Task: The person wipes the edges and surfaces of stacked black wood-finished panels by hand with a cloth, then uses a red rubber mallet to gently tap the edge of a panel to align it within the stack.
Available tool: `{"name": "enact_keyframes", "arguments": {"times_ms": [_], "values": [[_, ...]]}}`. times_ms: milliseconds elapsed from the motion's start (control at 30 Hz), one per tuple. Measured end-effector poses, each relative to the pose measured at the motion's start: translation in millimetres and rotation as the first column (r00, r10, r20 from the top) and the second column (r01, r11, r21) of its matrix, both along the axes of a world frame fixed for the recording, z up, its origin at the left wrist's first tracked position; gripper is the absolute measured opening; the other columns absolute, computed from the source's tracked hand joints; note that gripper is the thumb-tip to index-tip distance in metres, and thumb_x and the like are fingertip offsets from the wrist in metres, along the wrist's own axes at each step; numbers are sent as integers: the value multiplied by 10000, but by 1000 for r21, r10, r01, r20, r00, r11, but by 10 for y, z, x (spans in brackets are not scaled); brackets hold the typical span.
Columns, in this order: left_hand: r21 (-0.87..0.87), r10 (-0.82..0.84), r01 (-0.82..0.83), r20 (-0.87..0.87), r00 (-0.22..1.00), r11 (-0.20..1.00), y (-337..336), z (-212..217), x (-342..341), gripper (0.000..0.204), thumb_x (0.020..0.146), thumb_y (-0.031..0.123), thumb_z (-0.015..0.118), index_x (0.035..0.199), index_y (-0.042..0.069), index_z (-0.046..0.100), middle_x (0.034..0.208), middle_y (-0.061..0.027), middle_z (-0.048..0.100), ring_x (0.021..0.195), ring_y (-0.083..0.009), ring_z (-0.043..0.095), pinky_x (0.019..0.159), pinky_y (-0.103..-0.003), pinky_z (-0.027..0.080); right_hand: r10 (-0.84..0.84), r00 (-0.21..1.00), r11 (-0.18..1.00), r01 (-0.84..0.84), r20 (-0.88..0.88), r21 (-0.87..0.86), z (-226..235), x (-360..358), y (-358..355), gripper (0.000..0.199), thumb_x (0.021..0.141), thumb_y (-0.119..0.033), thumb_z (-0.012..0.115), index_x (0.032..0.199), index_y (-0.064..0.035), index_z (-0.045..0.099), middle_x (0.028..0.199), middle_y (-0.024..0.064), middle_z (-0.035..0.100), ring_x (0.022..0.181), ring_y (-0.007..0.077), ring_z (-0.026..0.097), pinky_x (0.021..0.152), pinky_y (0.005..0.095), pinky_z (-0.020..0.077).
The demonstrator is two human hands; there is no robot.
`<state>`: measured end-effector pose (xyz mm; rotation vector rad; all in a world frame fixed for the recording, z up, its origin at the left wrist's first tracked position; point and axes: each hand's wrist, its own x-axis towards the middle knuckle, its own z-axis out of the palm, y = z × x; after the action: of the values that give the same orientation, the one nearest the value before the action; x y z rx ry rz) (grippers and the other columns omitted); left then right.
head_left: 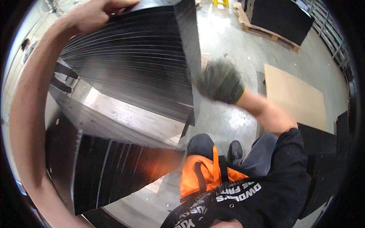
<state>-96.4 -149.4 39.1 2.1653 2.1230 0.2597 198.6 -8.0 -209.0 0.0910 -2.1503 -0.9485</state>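
Note:
A tall stack of thin black panels point(140, 57) fills the upper left, its layered edges facing me. My bare left hand point(95, 17) reaches around to its top with bent fingers over the far upper edge; the fingertips are partly cut off by the frame. Beside the stack's right side is my right hand point(222, 81) in a dark work glove, blurred by motion. It is close to the panel edges, and I cannot tell whether it touches them. A second stack of black panels point(121, 167) stands nearer, at the lower left, below my left arm.
A pale surface point(129, 114) shows between the two stacks. A tan board point(294, 95) lies to the right, with black panels point(317, 140) near it. Farther back, a black stack point(281, 19) rests on a wooden pallet point(266, 34). Another person point(62, 78) stands at the far left.

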Motion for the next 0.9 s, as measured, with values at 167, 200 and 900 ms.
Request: {"name": "enact_keyframes", "arguments": {"times_ms": [167,200,900], "values": [[-58,48,-48,-4,999,997,-117,109,36,813,736,-223,470,1433,195,492,1315,-126,612,1258,-222,546,1166,-427,358,242,959,892,-159,149,-422,602,-5,122,381,950,-218,541,1301,-75,583,1089,91,645,951,211,633,834,383,515],[-17,73,-73,-10,997,997,-106,53,77,821,730,-229,457,1428,202,500,1307,-127,617,1238,-216,559,1162,-417,362,105,986,979,-80,132,-185,391,39,-22,393,954,-259,518,1300,-87,589,1082,82,643,964,221,628,872,421,505],[8,172,-173,-122,978,985,-184,90,449,880,678,-224,412,1446,201,479,1290,-133,635,1210,-228,586,1119,-380,392,375,926,802,-300,44,-517,1591,-102,165,395,888,-205,629,1249,-44,610,1118,154,682,991,220,685,787,334,579]]}}
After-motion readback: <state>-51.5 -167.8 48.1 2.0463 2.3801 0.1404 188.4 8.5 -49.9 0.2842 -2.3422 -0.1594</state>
